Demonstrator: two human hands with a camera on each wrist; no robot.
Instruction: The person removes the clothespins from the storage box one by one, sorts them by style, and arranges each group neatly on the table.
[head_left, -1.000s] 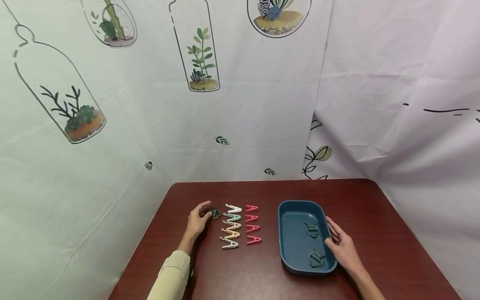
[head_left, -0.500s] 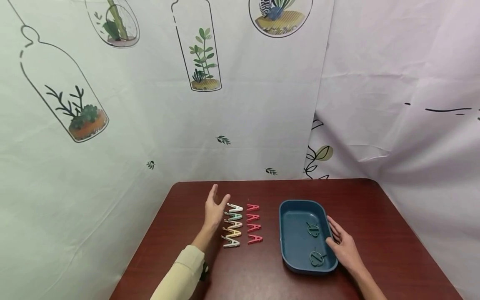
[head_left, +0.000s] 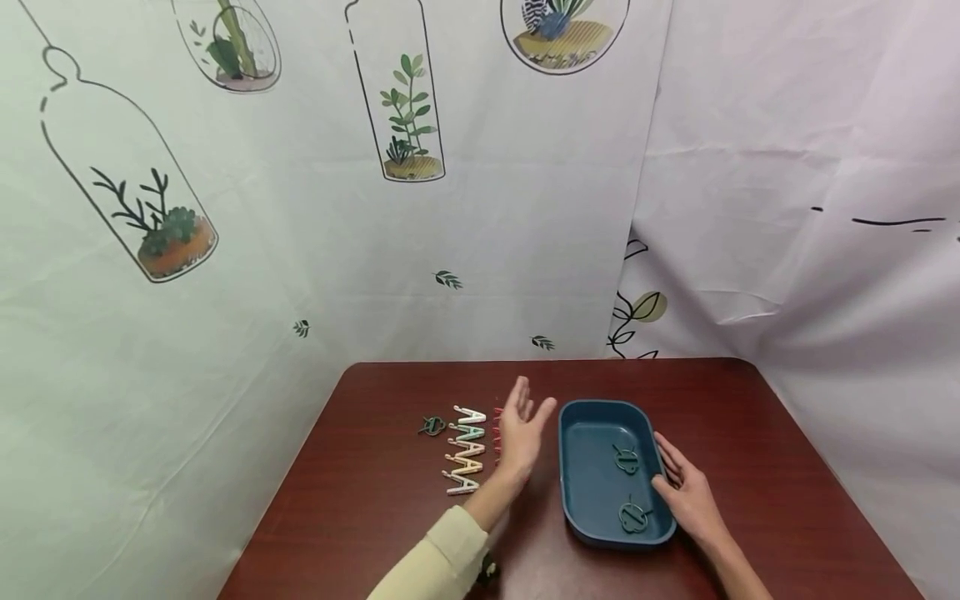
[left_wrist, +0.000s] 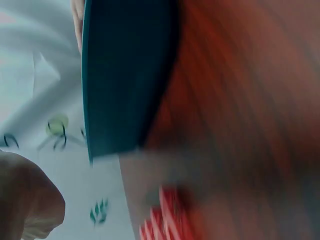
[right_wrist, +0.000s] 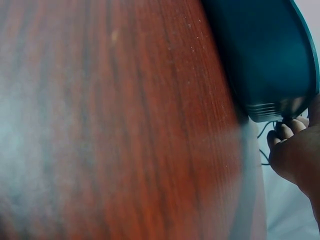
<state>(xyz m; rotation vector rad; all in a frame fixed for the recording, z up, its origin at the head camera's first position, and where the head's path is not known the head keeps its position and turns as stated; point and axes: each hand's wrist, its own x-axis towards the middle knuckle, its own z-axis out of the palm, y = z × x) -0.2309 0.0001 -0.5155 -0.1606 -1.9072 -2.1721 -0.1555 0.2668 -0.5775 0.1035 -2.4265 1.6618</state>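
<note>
My left hand (head_left: 521,433) is raised over the red clothespins (head_left: 498,423), hiding most of them, with thumb and fingers spread and nothing held. Just right of it stands a blue rectangular tray (head_left: 566,467), whose wall also fills part of the left wrist view. My right hand (head_left: 687,492) holds the tray's right rim, thumb over the edge and fingers against the outer wall. Inside lie two dark green wire-like pieces with a rounded outline, one green piece (head_left: 626,460) behind another green piece (head_left: 633,517). A similar green piece (head_left: 432,426) lies at the table's left.
A column of white, green and yellowish clothespins (head_left: 466,450) lies left of the red ones. All this rests on a dark red-brown wooden table (head_left: 360,500). Behind it hangs a white printed cloth (head_left: 487,233).
My left hand has let go of the green piece at the left, lifted, and swung right across the clothespins toward the tray. The right hand stays on the tray.
</note>
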